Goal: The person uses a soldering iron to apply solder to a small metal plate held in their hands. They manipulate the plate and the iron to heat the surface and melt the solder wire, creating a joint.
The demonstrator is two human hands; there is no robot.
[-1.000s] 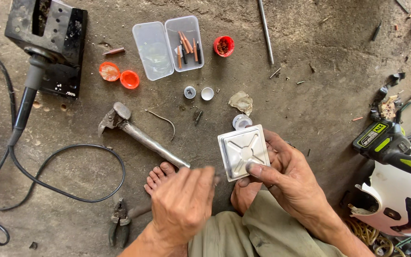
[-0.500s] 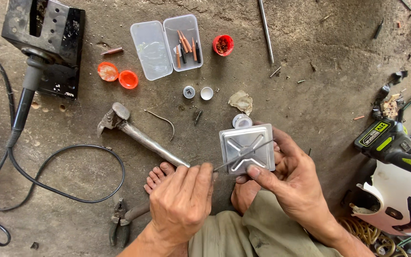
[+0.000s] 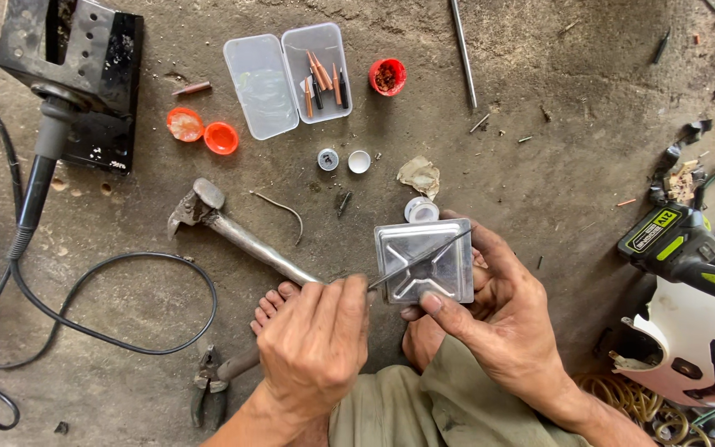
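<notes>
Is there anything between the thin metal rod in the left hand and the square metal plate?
Nothing visible does. The thin rod in the left hand already lies across the face of the square metal plate, which the right hand holds.

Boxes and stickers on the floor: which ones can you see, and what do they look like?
Clear plastic box: top middle, open flat, rectangular, copper tips inside.
Red cup: right of the box, small, round.
Two orange caps: left of the box, round.
Power tool label: right edge, green and black.

Thin rod (image 3: 420,260) now laid slantwise across the metal plate (image 3: 424,263), lower-left to upper-right; a second ago not on it. Plate turned slightly.
</notes>
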